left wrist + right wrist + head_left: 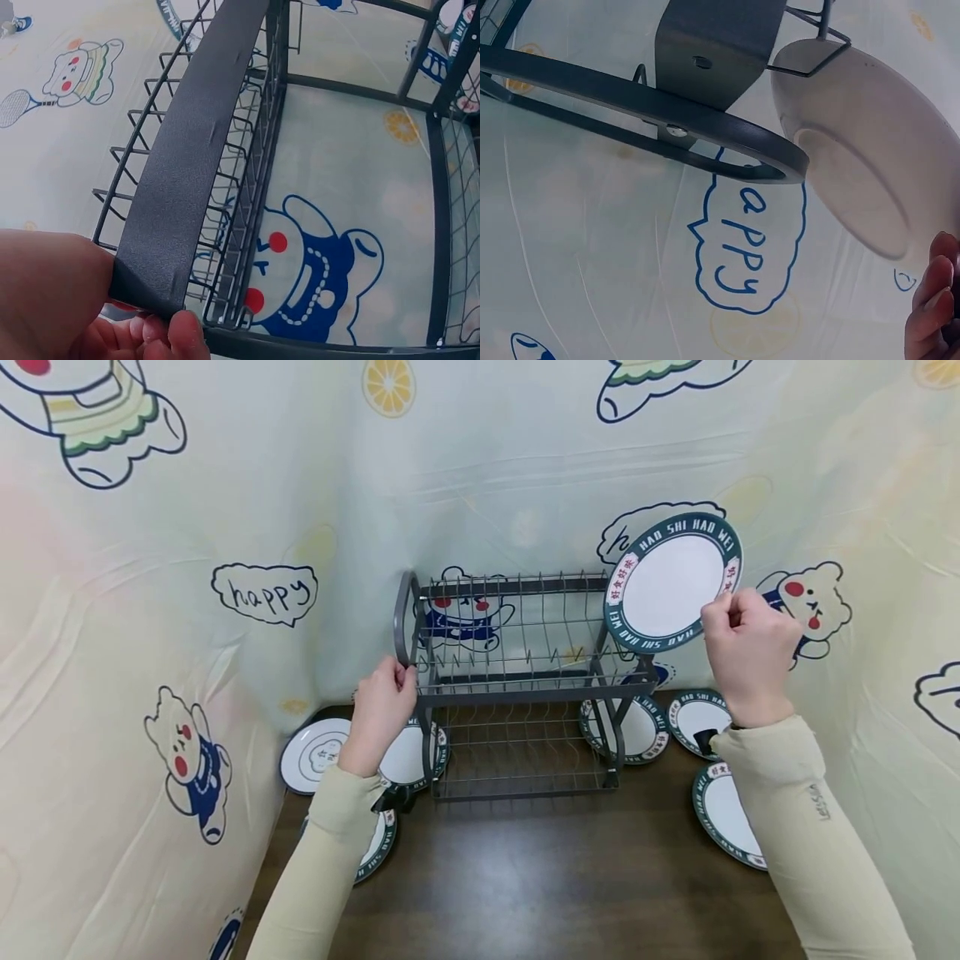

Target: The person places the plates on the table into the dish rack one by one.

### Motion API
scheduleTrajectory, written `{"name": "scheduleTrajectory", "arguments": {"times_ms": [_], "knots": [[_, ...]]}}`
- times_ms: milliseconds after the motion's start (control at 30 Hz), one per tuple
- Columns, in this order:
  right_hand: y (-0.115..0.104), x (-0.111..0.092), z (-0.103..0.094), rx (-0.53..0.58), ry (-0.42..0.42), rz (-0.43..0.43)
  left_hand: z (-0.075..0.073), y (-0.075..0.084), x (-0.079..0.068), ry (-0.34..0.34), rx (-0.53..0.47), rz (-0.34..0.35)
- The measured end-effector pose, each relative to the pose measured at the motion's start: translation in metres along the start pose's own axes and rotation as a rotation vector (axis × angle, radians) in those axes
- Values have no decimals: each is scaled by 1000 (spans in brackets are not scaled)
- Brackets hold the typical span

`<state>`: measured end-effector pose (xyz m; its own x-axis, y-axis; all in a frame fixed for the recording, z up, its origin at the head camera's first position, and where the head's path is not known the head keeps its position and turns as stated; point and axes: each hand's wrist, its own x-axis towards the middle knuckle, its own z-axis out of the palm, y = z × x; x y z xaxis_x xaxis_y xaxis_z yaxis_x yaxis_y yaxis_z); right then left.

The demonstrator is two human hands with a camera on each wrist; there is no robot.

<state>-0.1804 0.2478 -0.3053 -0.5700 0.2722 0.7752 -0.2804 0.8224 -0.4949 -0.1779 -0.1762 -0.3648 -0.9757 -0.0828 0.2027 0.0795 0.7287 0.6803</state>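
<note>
A dark two-tier wire dish rack (525,696) stands at the back of the table. My left hand (381,714) grips the left front corner of its upper tier; in the left wrist view, thumb and fingers (187,337) wrap the end of the flat front bar (184,165). With my right hand (752,652) I pinch the right edge of a white plate (675,583) with a green lettered rim. That plate is tilted, its face toward the head camera, over the rack's upper right end. From the right wrist, its pale underside (862,165) shows beside the rack's end frame (712,127).
Left of the rack lie a white plate (300,764), a green-rimmed plate (405,760) and another (382,843) partly under my forearm. More green-rimmed plates (637,727) lie at right. A patterned cloth (465,485) hangs behind and around the brown table (525,877).
</note>
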Motion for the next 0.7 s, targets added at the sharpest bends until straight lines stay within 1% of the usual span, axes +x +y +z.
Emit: {"name": "scheduleTrajectory", "arguments": {"times_ms": [167, 300, 467, 567, 700], "knots": [[2, -1, 6, -48, -12, -61, 3, 0, 1, -11, -22, 8], [2, -3, 11, -50, -5, -121, 4, 0, 0, -16, -50, -2], [0, -2, 16, -87, -2, -258, 5, -1, -1, -1, -66, -11], [-2, -2, 17, -126, -13, -317, 5, -1, -2, 6, -68, -5], [-7, -4, 20, -171, -21, -340, 5, -2, -2, 8, -65, -3]]}}
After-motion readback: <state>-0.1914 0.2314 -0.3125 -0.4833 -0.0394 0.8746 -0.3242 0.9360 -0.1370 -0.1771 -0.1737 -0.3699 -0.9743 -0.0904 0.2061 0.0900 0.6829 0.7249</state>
